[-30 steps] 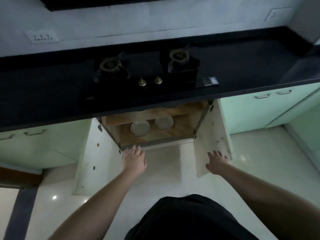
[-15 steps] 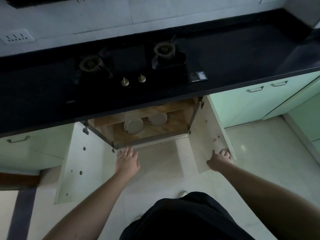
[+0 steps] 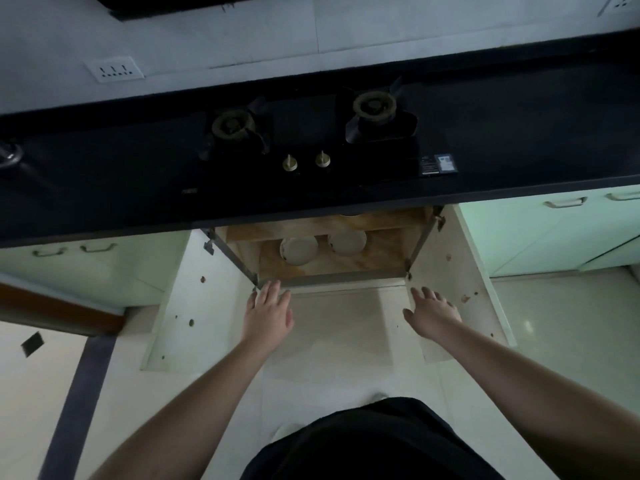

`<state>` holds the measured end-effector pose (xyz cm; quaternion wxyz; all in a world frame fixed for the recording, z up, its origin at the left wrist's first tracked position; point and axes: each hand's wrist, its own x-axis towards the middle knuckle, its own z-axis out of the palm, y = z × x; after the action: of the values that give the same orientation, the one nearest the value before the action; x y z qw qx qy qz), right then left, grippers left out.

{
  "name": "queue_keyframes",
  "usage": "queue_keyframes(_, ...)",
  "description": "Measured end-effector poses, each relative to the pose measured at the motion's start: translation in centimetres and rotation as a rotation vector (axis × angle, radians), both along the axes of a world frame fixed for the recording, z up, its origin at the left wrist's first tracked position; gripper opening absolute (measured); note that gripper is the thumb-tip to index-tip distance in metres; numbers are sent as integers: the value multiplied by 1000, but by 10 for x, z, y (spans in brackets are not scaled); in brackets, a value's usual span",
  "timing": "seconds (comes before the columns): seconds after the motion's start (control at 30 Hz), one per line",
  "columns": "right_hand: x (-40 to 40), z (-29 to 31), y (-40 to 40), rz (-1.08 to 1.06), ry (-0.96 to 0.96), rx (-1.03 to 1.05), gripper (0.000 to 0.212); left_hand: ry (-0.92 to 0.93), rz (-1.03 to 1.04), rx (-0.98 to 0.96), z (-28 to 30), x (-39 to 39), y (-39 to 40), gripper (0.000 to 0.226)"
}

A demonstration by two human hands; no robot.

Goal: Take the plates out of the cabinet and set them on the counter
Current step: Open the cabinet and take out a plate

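both hands empty at the open cabinet

a person reaches toward the open cabinet (image 3: 332, 268) under the dark counter (image 3: 519, 133). the left hand (image 3: 268, 313) is flat, fingers straight and close together, fingertips at the cabinet's front edge near its left corner, holding nothing. the right hand (image 3: 433, 311) has fingers spread and relaxed, just beside the right door (image 3: 453, 271); contact cannot be told. two pale plates (image 3: 299, 249) sit side by side inside the cabinet.
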<state>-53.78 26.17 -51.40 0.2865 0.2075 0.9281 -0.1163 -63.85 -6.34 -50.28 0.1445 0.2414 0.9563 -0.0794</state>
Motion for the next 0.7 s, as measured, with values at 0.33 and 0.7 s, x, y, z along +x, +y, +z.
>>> queue_keyframes(0.33,-39,6,-86,148,217,11,63,-25,-41,51,5,0,-36,62)
queue_keyframes(0.7,-35,8,-147,137,287,54,70,-84,-98,72,-13,-30,-82,64)
